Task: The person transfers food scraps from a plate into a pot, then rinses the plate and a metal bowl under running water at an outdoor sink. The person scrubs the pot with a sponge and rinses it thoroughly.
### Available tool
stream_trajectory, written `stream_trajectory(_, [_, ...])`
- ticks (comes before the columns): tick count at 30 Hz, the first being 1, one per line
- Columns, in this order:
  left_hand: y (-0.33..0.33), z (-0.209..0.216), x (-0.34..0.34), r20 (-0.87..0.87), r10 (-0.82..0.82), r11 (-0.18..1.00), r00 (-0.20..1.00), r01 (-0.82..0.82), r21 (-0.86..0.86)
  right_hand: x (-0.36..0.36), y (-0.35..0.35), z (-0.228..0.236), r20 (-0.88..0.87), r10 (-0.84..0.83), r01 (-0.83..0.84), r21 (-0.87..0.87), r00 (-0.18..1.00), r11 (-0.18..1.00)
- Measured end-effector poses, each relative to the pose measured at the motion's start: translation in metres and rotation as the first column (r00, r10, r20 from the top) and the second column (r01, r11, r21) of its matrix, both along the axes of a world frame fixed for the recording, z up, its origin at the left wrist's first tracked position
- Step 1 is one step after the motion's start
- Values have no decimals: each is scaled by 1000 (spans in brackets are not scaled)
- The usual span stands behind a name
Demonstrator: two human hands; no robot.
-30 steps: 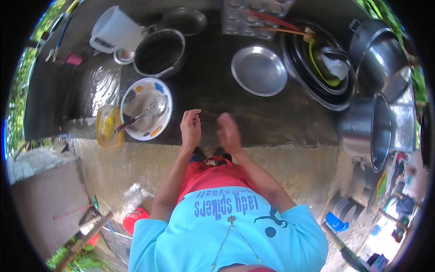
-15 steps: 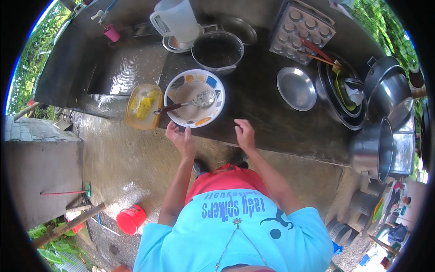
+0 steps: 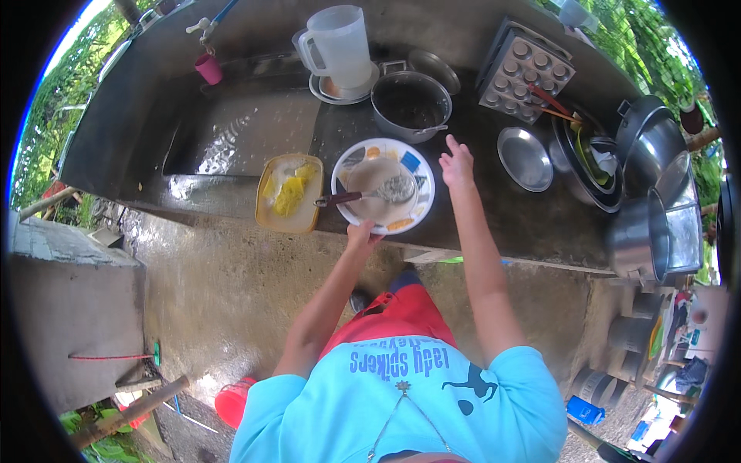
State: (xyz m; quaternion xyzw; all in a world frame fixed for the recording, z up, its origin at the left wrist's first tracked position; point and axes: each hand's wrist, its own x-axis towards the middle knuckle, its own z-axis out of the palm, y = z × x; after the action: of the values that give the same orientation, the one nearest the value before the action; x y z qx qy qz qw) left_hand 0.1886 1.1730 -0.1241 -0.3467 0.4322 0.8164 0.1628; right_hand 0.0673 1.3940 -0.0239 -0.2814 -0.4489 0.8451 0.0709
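Observation:
A white patterned bowl [image 3: 423, 159] stands near the counter's front edge with cloudy liquid in it. Across it lies a serving spoon [image 3: 340, 198] with a dark handle and a metal head in the liquid. My left hand [image 3: 363, 234] grips the near rim of this bowl, its thumb over the edge and its fingers partly hidden. Beyond the bowl's right side, my right hand [image 3: 457, 163] is open and holds nothing, fingers stretched forward near the dark cooking pot [image 3: 411, 135]. Left of the bowl sits a yellow tub [image 3: 265, 218] with a yellow sponge-like lump [image 3: 290, 197] in suds.
A translucent pitcher [image 3: 340, 50] stands on plates behind the bowl. To the right are a round metal pan [image 3: 526, 159], a muffin tin [image 3: 527, 77] and stacked large pots [image 3: 656, 158]. A wet sink basin [image 3: 247, 131] lies left. A red bucket [image 3: 231, 403] stands on the floor.
My left hand has come onto the bowl's near rim. My right hand has reached forward past the bowl toward the pot. The counter things have shifted right in the picture as the view moved.

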Motion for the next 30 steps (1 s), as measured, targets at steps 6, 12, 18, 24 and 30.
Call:
stream_trajectory(6, [-26, 37, 35, 82, -138, 988, 987, 143, -51, -38, 44, 14, 114, 40, -38, -15, 993, 999])
stream_trajectory(12, [-67, 125, 27, -37, -176, 980, 984, 179, 82, -107, 44, -33, 270, 227, -200, -123, 936, 972])
stream_trajectory(18, [-103, 165, -39, -171, 17, 1000, 985, -14, 18, -106, 16, -76, 278, 148, -23, -405, 949, 914])
stream_trajectory(24, [-176, 148, -88, -199, 201, 978, 959, -208, -11, -85, 10, -46, 345, 43, 70, -309, 938, 949])
stream_trajectory(30, [-314, 107, -153, -186, 281, 949, 942, -301, -94, -37, -14, 18, 217, 153, -104, -223, 964, 969])
